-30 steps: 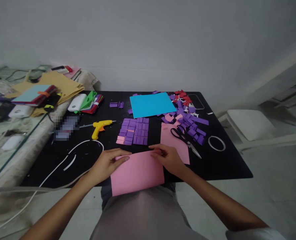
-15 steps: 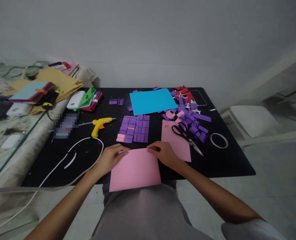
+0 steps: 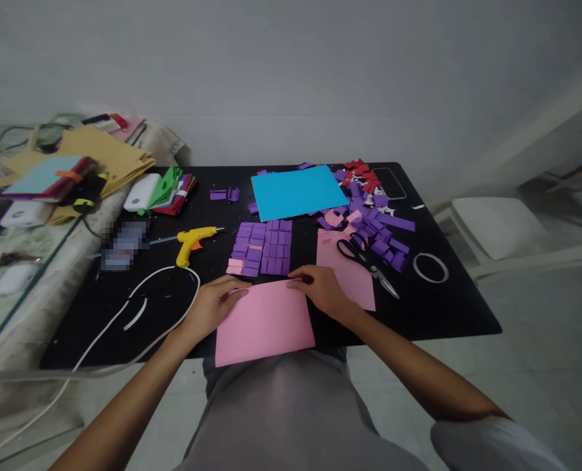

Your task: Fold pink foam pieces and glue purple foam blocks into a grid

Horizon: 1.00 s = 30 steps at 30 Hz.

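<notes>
A pink sheet of paper (image 3: 266, 324) lies at the front edge of the black table, its near edge reaching over toward my lap. My left hand (image 3: 215, 304) pinches its far left corner between thumb and fingers. At the far right corner, my right hand (image 3: 320, 288) grips the same sheet. Just beyond it sits a block of small purple folded paper pieces (image 3: 275, 247), with a few pink ones (image 3: 235, 266) at its lower left. Black-handled scissors (image 3: 369, 265) rest on another pink sheet (image 3: 342, 278) to the right of my right hand.
A yellow glue gun (image 3: 191, 244) with a looping white cable (image 3: 109, 333) is at left. Behind are a blue sheet (image 3: 298, 193) and scattered purple pieces (image 3: 381, 239). A tape ring (image 3: 431, 268) lies at right. Envelopes (image 3: 104, 154) and notebooks (image 3: 50, 176) crowd the left side.
The view has shifted slightly, so the table sits a little higher in the picture. Both hands stay on the far corners of the pink sheet, whose far edge looks slightly curled.
</notes>
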Each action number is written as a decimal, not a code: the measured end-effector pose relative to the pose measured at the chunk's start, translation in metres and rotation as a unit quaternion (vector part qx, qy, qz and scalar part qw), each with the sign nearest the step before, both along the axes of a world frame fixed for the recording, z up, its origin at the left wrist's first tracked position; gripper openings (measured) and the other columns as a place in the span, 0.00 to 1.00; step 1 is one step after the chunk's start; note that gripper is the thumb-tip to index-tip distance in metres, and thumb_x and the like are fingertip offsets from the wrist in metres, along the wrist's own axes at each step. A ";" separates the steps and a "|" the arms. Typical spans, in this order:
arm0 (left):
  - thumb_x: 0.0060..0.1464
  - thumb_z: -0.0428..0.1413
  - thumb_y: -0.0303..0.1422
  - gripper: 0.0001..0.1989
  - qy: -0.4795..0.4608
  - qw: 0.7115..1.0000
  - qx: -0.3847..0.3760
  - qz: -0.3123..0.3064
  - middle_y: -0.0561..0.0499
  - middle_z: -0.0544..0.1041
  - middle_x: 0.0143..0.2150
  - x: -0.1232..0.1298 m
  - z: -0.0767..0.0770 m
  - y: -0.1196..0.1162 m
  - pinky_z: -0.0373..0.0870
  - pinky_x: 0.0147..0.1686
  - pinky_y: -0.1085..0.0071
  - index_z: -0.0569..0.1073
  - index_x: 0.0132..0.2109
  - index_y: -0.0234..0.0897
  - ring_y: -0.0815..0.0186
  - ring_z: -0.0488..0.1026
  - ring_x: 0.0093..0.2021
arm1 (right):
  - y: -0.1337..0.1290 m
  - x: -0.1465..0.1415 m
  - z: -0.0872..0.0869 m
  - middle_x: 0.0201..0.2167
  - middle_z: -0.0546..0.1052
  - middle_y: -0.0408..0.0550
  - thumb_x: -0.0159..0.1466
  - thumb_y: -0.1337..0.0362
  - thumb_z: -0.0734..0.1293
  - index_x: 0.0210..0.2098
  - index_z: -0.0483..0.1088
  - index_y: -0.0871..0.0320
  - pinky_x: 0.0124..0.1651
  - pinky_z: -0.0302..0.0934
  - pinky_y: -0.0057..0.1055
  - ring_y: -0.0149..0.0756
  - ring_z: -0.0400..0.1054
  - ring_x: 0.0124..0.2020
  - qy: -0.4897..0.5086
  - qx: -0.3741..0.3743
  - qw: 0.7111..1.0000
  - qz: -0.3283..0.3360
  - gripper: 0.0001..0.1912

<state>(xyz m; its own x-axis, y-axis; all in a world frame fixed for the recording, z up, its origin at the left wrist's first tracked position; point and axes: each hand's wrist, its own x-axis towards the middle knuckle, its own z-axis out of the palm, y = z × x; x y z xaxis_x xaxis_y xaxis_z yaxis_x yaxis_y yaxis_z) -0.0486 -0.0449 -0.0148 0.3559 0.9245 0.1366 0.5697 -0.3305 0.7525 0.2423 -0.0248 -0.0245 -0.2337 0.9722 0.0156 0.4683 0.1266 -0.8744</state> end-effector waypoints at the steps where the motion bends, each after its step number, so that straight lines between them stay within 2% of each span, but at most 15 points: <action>1: 0.67 0.58 0.40 0.12 -0.003 1.000 -0.001 0.001 0.46 0.85 0.46 0.000 0.000 0.000 0.78 0.45 0.68 0.84 0.47 0.40 0.61 0.83 0.44 | 0.000 0.000 0.000 0.35 0.85 0.47 0.60 0.64 0.78 0.40 0.83 0.55 0.42 0.70 0.34 0.40 0.78 0.36 0.003 -0.002 1.000 -0.004 0.07; 5: 0.67 0.58 0.41 0.13 -0.007 1.000 -0.006 0.009 0.46 0.85 0.46 -0.001 0.001 -0.001 0.79 0.45 0.67 0.85 0.46 0.41 0.61 0.83 0.44 | -0.001 0.000 0.001 0.34 0.85 0.46 0.60 0.62 0.77 0.39 0.83 0.54 0.41 0.70 0.34 0.39 0.78 0.35 0.012 -0.012 1.000 -0.014 0.07; 11: 0.67 0.57 0.41 0.14 0.002 1.000 -0.012 0.006 0.46 0.85 0.47 -0.003 0.000 0.001 0.78 0.47 0.67 0.84 0.47 0.41 0.61 0.82 0.45 | -0.001 0.000 0.002 0.31 0.84 0.44 0.59 0.64 0.78 0.37 0.82 0.55 0.40 0.68 0.33 0.38 0.76 0.34 0.020 -0.018 1.000 -0.016 0.06; 16: 0.69 0.55 0.39 0.13 0.018 1.000 0.003 -0.013 0.47 0.85 0.46 -0.002 -0.004 0.004 0.77 0.49 0.67 0.84 0.47 0.41 0.62 0.82 0.45 | 0.002 -0.001 0.000 0.33 0.83 0.45 0.61 0.67 0.76 0.35 0.81 0.55 0.41 0.67 0.33 0.37 0.76 0.35 -0.007 0.011 1.000 0.008 0.02; 20: 0.70 0.53 0.36 0.14 0.097 0.992 0.072 -0.029 0.46 0.83 0.45 0.000 -0.006 0.004 0.76 0.49 0.62 0.83 0.49 0.41 0.59 0.80 0.45 | 0.004 -0.002 -0.002 0.34 0.81 0.46 0.63 0.70 0.75 0.35 0.80 0.56 0.44 0.67 0.34 0.37 0.74 0.36 -0.058 0.049 0.997 0.034 0.03; 24: 0.69 0.53 0.32 0.14 0.223 0.962 0.159 -0.018 0.42 0.81 0.51 0.005 -0.005 -0.001 0.72 0.49 0.53 0.83 0.51 0.42 0.51 0.77 0.51 | 0.002 -0.003 -0.002 0.38 0.79 0.49 0.66 0.70 0.74 0.39 0.79 0.57 0.48 0.68 0.37 0.39 0.74 0.40 -0.106 0.080 0.990 0.045 0.03; 27: 0.69 0.51 0.28 0.16 0.252 0.946 0.200 -0.048 0.41 0.80 0.55 0.012 -0.005 -0.010 0.72 0.50 0.53 0.81 0.56 0.41 0.50 0.75 0.56 | -0.001 -0.005 0.000 0.45 0.76 0.53 0.66 0.71 0.73 0.45 0.79 0.58 0.54 0.68 0.43 0.45 0.71 0.48 -0.154 0.140 0.977 0.043 0.08; 30: 0.70 0.49 0.25 0.18 0.256 0.936 0.224 -0.089 0.40 0.81 0.56 0.023 -0.009 -0.021 0.75 0.51 0.54 0.79 0.57 0.37 0.51 0.77 0.55 | -0.005 -0.009 0.001 0.44 0.76 0.55 0.69 0.73 0.68 0.45 0.79 0.60 0.54 0.68 0.43 0.46 0.69 0.48 -0.187 0.180 0.963 0.081 0.08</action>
